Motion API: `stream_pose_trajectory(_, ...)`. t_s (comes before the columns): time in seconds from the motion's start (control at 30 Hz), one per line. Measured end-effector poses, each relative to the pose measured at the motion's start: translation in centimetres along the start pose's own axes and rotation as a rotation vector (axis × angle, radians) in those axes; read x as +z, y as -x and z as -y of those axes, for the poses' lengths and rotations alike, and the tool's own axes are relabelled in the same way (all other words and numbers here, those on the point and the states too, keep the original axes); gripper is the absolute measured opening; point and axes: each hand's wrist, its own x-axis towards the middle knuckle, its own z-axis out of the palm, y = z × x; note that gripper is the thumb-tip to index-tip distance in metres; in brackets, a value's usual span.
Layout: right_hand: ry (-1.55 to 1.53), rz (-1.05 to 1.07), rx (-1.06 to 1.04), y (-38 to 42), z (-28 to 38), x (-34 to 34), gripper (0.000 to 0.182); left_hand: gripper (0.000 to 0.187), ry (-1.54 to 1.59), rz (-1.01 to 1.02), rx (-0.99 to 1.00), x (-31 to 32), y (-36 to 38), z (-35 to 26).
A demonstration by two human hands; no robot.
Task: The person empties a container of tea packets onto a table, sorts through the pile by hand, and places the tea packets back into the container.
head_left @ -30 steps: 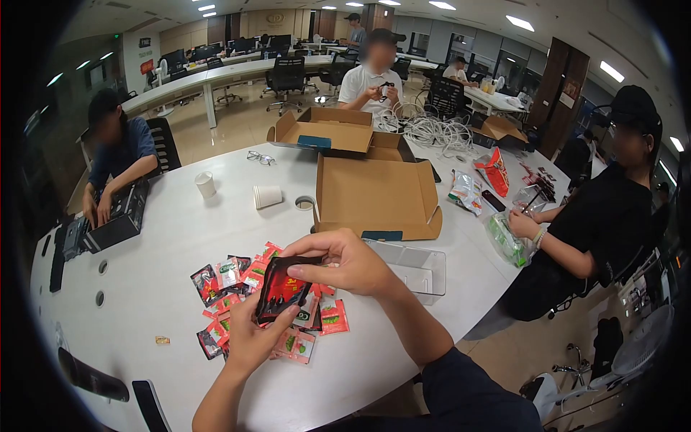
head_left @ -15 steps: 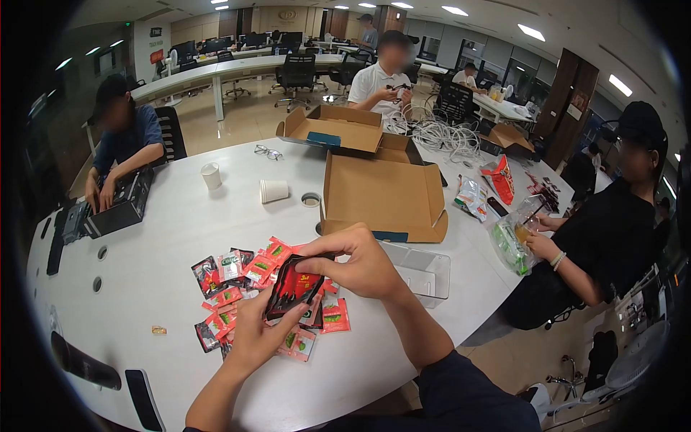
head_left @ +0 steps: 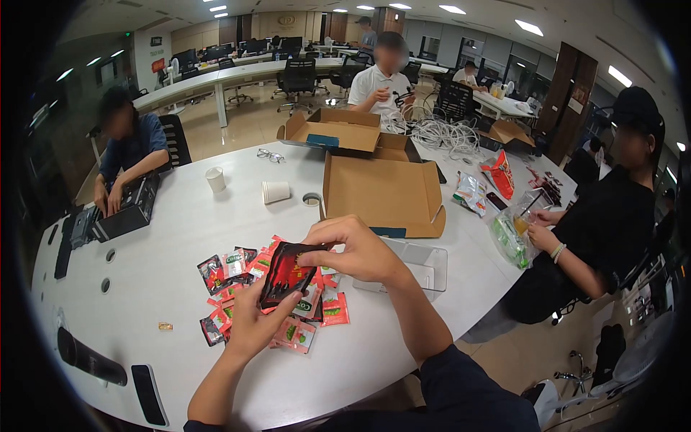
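Observation:
Between both hands I hold a small stack of black-and-red sachets (head_left: 282, 277), tilted upright. My left hand (head_left: 253, 317) is closed on the stack's lower left side. At its upper right edge, my right hand (head_left: 356, 248) grips with thumb and fingers. Below them on the white table lies a loose pile of sachets (head_left: 335, 309), some pink-red with green pictures, others black and red. Part of this pile is hidden by my hands. To the right of my right hand is a clear plastic box (head_left: 430, 268), partly covered by my forearm.
Beyond my hands is an open cardboard box (head_left: 381, 189), with white cables (head_left: 446, 137) behind it. Paper cups (head_left: 275, 192) and glasses (head_left: 271, 155) lie further back. A phone (head_left: 148, 392) and dark bottle (head_left: 90, 356) are front left. Other people sit around the table.
The sachet stack has turned more upright and shifted slightly left in my hands. My right hand has moved slightly up. The view has shifted a little.

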Motion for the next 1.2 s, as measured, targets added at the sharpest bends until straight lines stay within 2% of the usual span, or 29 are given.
stream_pose_trajectory(0.1, 0.049, -0.070, -0.047, 0.7, 1.0, 0.0, 0.015, 0.030, -0.009, -0.006, 0.026, 0.2, 0.1, -0.4)
stream_pose_trajectory(0.13, 0.073, -0.103, -0.094, 1.0, 1.2, 0.1, 0.013, 0.039, -0.028, 0.040, -0.009, 0.0, 0.1, -0.4)
stream_pose_trajectory(0.17, 0.051, -0.116, -0.091, 1.3, 1.3, 0.0, 0.013, 0.039, -0.046, 0.049, -0.025, 0.1, 0.2, -0.5)
stream_pose_trajectory(0.23, 0.156, -0.187, -0.140, 2.5, 1.2, -1.4, 0.012, 0.052, -0.066, 0.109, 0.087, 0.9, 0.4, -0.7)
stream_pose_trajectory(0.27, 0.146, -0.225, -0.077, 3.2, 1.4, -2.6, 0.011, 0.061, -0.052, 0.149, 0.026, 1.0, 0.6, -0.7)
stream_pose_trajectory(0.37, 0.177, -0.399, 0.048, 6.0, 0.1, -6.6, 0.011, 0.059, -0.148, 0.252, 0.024, 1.3, 0.6, -0.1)
stream_pose_trajectory(0.4, 0.248, -0.417, 0.096, 7.2, -0.6, -7.9, 0.011, 0.054, -0.146, 0.267, -0.064, 1.6, 0.8, -0.6)
stream_pose_trajectory(0.43, 0.321, -0.433, 0.138, 8.4, -1.5, -9.0, 0.011, 0.054, -0.158, 0.272, -0.066, 1.8, 0.9, -0.3)
stream_pose_trajectory(0.47, 0.313, -0.442, 0.134, 9.6, -2.5, -9.5, 0.011, 0.050, -0.220, 0.304, -0.035, 2.0, 0.8, 0.4)
stream_pose_trajectory(0.5, 0.399, -0.477, 0.238, 10.9, -3.9, -9.7, 0.013, 0.046, -0.281, 0.336, -0.001, 2.4, 0.8, 0.6)
stream_pose_trajectory(0.53, 0.484, -0.511, 0.345, 11.7, -5.2, -9.7, 0.014, 0.041, -0.280, 0.313, -0.049, 3.3, 0.9, 0.2)
stream_pose_trajectory(0.57, 0.480, -0.522, 0.345, 12.3, -6.5, -9.5, 0.014, 0.041, -0.289, 0.321, -0.046, 4.1, 0.7, 0.2)
stream_pose_trajectory(0.63, 0.773, -0.431, 0.335, 13.4, -8.8, -9.3, 0.017, 0.041, -0.481, 0.382, 0.139, 5.7, 0.3, 0.2)
stream_pose_trajectory(0.7, 0.745, -0.400, 0.398, 13.8, -10.3, -8.8, 0.016, 0.040, -0.516, 0.388, 0.151, 8.3, -0.8, 0.3)
stream_pose_trajectory(0.77, 0.835, -0.402, 0.431, 13.6, -10.9, -8.1, 0.015, 0.037, -0.626, 0.390, 0.461, 10.6, -2.7, 2.1)
stream_pose_trajectory(0.93, 0.833, -0.495, 0.423, 13.9, -12.1, -7.5, 0.014, 0.044, -0.693, 0.462, 0.443, 16.0, -7.4, 5.4)
stream_pose_trajectory(1.0, 0.753, -0.505, 0.497, 14.1, -12.2, -7.4, 0.015, 0.049, -0.730, 0.517, 0.420, 17.7, -8.4, 6.2)
stream_pose_trajectory(1.07, 0.754, -0.517, 0.476, 14.3, -12.2, -7.1, 0.016, 0.058, -0.843, 0.668, 0.302, 19.0, -9.2, 6.7)
stream_pose_trajectory(1.2, 0.742, -0.536, 0.447, 14.7, -11.6, -6.9, 0.020, 0.068, -0.843, 0.765, 0.206, 20.2, -10.2, 6.8)
